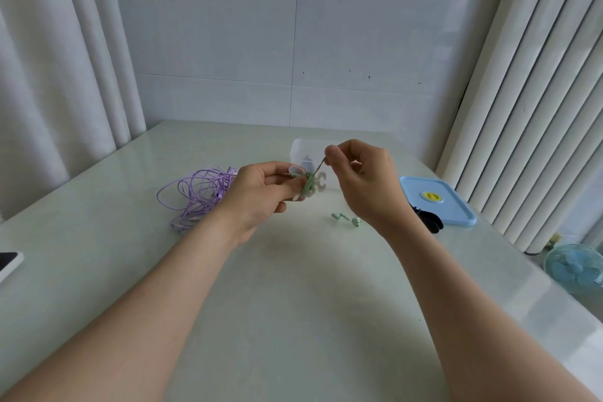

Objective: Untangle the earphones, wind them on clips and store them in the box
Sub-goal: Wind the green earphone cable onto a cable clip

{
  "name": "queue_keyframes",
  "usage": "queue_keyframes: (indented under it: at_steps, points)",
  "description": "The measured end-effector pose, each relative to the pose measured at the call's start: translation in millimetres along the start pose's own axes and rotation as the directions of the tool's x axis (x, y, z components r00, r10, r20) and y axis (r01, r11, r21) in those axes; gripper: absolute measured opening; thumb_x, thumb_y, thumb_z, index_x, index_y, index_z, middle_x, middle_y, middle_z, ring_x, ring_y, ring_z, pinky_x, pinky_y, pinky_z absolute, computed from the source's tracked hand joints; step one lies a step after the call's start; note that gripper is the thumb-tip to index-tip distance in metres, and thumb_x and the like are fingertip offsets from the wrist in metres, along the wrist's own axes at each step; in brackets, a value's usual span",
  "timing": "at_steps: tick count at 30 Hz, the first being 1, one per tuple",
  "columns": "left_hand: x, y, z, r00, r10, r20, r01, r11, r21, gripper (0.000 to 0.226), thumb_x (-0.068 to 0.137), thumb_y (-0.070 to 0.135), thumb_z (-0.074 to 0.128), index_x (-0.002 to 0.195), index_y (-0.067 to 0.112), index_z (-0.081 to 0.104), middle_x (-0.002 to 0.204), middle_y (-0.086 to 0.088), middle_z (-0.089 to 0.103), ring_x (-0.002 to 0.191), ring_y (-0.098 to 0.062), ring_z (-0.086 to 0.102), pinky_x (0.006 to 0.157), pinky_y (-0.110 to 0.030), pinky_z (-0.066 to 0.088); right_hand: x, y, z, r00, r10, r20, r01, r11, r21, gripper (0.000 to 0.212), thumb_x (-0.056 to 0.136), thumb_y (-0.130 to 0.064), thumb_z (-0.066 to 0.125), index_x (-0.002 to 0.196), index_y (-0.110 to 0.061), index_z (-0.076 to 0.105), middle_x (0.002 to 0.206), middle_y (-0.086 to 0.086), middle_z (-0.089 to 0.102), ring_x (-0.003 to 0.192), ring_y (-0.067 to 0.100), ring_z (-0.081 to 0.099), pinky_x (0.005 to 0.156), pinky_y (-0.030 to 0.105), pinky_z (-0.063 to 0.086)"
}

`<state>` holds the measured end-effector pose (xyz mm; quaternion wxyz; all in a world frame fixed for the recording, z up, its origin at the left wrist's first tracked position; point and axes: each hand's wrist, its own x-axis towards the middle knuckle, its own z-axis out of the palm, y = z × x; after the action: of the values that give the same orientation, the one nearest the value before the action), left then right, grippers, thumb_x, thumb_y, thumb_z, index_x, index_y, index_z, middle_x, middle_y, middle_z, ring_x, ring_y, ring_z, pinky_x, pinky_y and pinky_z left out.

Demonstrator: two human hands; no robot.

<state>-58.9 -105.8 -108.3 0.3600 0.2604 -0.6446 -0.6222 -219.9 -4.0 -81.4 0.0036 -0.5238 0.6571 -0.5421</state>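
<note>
My left hand (261, 192) pinches a white winding clip (318, 184) with green earphone cable wound on it, held above the table. My right hand (362, 173) pinches the taut green cable (320, 166) just up and right of the clip. The green earbuds (347, 219) lie on the table below my right wrist. A tangled heap of purple earphones (199, 194) lies left of my left hand. Behind both hands stands the clear plastic box (303, 148), partly hidden, with something small inside.
The box's blue lid (435, 202) lies at the right, with a dark object (429, 220) at its near edge. A phone (9, 263) sits at the table's left edge. Curtains hang at both sides, and a small fan (574, 268) stands on the floor to the right.
</note>
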Motion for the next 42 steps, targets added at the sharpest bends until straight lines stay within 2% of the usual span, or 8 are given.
queue_keyframes:
  at_steps: [8, 12, 15, 21, 28, 32, 36, 42]
  points:
    - [-5, 1, 4, 0.974, -0.083, 0.209, 0.112, 0.985, -0.131, 0.025, 0.089, 0.012, 0.076, 0.112, 0.002, 0.075, 0.096, -0.021, 0.070, 0.082, -0.020, 0.067, 0.061, -0.022, 0.042, 4, 9, 0, 0.999, 0.043, -0.022, -0.046, 0.992, -0.119, 0.024, 0.104, -0.039, 0.062, 0.091, -0.023, 0.074, 0.078, -0.007, 0.071, 0.071, 0.008, 0.063, 0.064, 0.028, 0.048]
    - [-6, 4, 4, 0.956, -0.063, 0.288, 0.120, 0.976, -0.184, 0.033, 0.091, 0.010, 0.071, 0.122, -0.004, 0.070, 0.094, -0.017, 0.072, 0.077, -0.015, 0.066, 0.063, -0.021, 0.045, 4, 8, -2, 0.997, 0.067, 0.039, -0.063, 0.994, -0.084, 0.028, 0.105, -0.036, 0.062, 0.085, -0.019, 0.073, 0.058, -0.013, 0.059, 0.049, 0.003, 0.047, 0.049, 0.014, 0.033]
    - [-7, 4, 1, 0.952, -0.044, 0.303, 0.102, 0.979, -0.178, 0.033, 0.092, 0.009, 0.069, 0.123, -0.001, 0.070, 0.096, -0.011, 0.077, 0.076, -0.012, 0.068, 0.070, -0.023, 0.049, 2, 10, -5, 0.976, 0.154, 0.153, -0.153, 0.988, -0.023, 0.037, 0.105, -0.035, 0.060, 0.080, -0.009, 0.070, 0.054, -0.006, 0.044, 0.051, 0.013, 0.034, 0.050, 0.025, 0.031]
    - [-1, 8, 2, 0.997, 0.039, 0.063, -0.015, 0.937, -0.350, 0.028, 0.090, 0.009, 0.070, 0.117, 0.001, 0.071, 0.096, -0.012, 0.078, 0.081, -0.013, 0.073, 0.072, -0.019, 0.056, -4, 0, -6, 0.897, 0.236, 0.374, -0.241, 0.970, -0.033, 0.041, 0.107, -0.038, 0.054, 0.080, -0.013, 0.074, 0.062, 0.001, 0.050, 0.055, 0.014, 0.045, 0.065, 0.032, 0.039]
    - [6, 1, -3, 0.989, -0.014, -0.147, -0.040, 0.933, -0.358, 0.023, 0.096, 0.009, 0.072, 0.117, 0.000, 0.073, 0.097, -0.011, 0.076, 0.084, -0.011, 0.074, 0.071, -0.017, 0.056, -18, -25, 0, 0.766, 0.176, 0.619, -0.177, 0.982, -0.060, 0.030, 0.103, -0.018, 0.054, 0.089, -0.005, 0.076, 0.063, 0.011, 0.066, 0.056, 0.023, 0.066, 0.058, 0.034, 0.057]
    - [7, -2, 0, 0.978, -0.062, -0.201, 0.008, 0.966, -0.258, 0.027, 0.092, 0.021, 0.080, 0.117, 0.012, 0.077, 0.106, -0.005, 0.080, 0.086, -0.010, 0.072, 0.074, -0.025, 0.055, -17, -29, -3, 0.761, 0.127, 0.636, -0.121, 0.991, -0.053, 0.029, 0.099, -0.017, 0.059, 0.081, -0.008, 0.080, 0.074, 0.009, 0.076, 0.070, 0.015, 0.070, 0.075, 0.036, 0.061]
    - [4, -5, 4, 0.963, -0.025, -0.269, 0.003, 0.997, -0.082, 0.022, 0.091, 0.024, 0.081, 0.112, 0.017, 0.076, 0.102, -0.002, 0.081, 0.084, -0.010, 0.074, 0.072, -0.028, 0.054, -17, -29, -4, 0.774, 0.103, 0.625, -0.083, 0.995, -0.062, 0.029, 0.094, -0.023, 0.063, 0.071, -0.013, 0.079, 0.068, 0.001, 0.069, 0.069, 0.013, 0.054, 0.072, 0.031, 0.046]
    - [0, -5, 7, 0.944, 0.142, -0.299, -0.103, 0.984, 0.144, 0.016, 0.089, 0.017, 0.083, 0.102, 0.015, 0.074, 0.101, 0.001, 0.076, 0.077, -0.016, 0.078, 0.061, -0.033, 0.061, -15, -33, -12, 0.746, 0.117, 0.656, -0.357, 0.901, 0.245, 0.031, 0.099, -0.009, 0.051, 0.077, 0.000, 0.071, 0.082, 0.020, 0.076, 0.084, 0.033, 0.075, 0.082, 0.042, 0.059]
